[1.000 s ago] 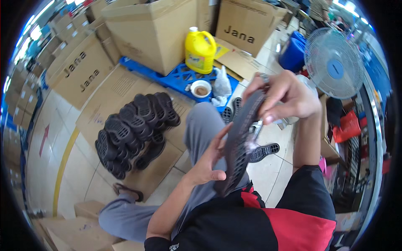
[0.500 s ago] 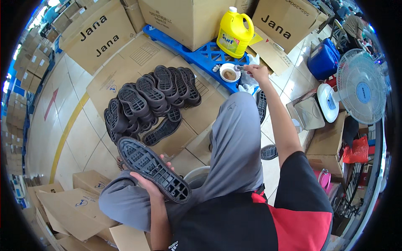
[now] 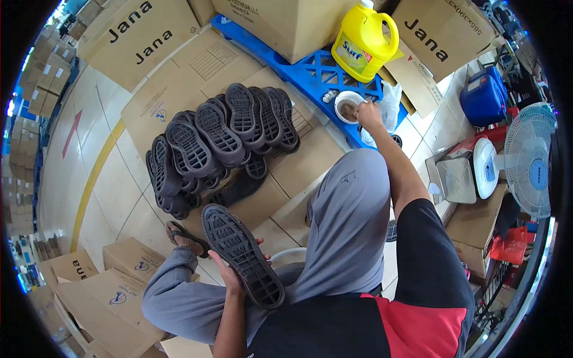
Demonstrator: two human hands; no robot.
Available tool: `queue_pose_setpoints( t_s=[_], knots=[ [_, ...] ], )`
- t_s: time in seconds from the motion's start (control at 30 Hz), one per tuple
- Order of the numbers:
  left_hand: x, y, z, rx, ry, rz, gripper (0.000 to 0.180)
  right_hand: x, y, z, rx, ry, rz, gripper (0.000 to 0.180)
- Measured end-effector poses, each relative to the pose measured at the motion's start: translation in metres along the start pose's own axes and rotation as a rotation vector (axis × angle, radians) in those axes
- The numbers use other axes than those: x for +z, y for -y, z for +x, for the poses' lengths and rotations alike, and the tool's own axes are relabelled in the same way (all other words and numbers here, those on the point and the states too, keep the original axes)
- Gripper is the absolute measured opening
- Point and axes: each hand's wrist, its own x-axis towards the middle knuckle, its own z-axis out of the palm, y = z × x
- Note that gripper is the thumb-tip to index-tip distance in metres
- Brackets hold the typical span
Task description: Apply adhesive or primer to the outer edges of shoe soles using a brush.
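Observation:
My left hand (image 3: 228, 273) is closed around a dark shoe sole (image 3: 243, 255), which lies tilted across the palm, its gridded side facing up. Fingertips show past the sole's right edge. My right hand (image 3: 368, 115) reaches out to a small white bowl (image 3: 338, 110) with something brownish in it. Its fingers are pinched together at the bowl's right side; whatever they hold is hidden. Beyond my left hand, several dark soles (image 3: 216, 130) stand leaning in overlapping rows on flattened cardboard (image 3: 179, 77). One more sole (image 3: 236, 190) lies in front of them.
The bowl rests on a blue plastic pallet (image 3: 298, 76), with a yellow jug (image 3: 362, 49) behind it and a clear plastic bag (image 3: 391, 104) at its right. Cardboard boxes (image 3: 134, 42) line the back. On the right are a blue canister (image 3: 483, 98) and a fan (image 3: 531, 161).
My right hand has moved in from beside the bowl to its inside edge, and the small greyish thing in its fingers has gone out of sight. The view has shifted; my left hand keeps the sole.

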Motion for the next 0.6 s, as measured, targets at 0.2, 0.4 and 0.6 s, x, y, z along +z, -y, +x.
queue_pose_setpoints(
  t_s=[0.2, 0.4, 0.6],
  knots=[
    [0.005, -0.005, 0.001, 0.014, 0.042, 0.009, 0.096, -0.028, -0.002, -0.006, 0.267, -0.143, 0.241, 0.018],
    [0.017, -0.004, -0.006, 0.031, 0.149, 0.005, 0.099, -0.036, -0.042, -0.028, 1.133, -0.033, 1.423, 0.021],
    [0.009, -0.007, -0.024, 0.136, 0.21, 0.051, 0.099, -0.129, 0.01, -0.064, 0.826, 0.054, 1.959, 0.018]
  ],
)
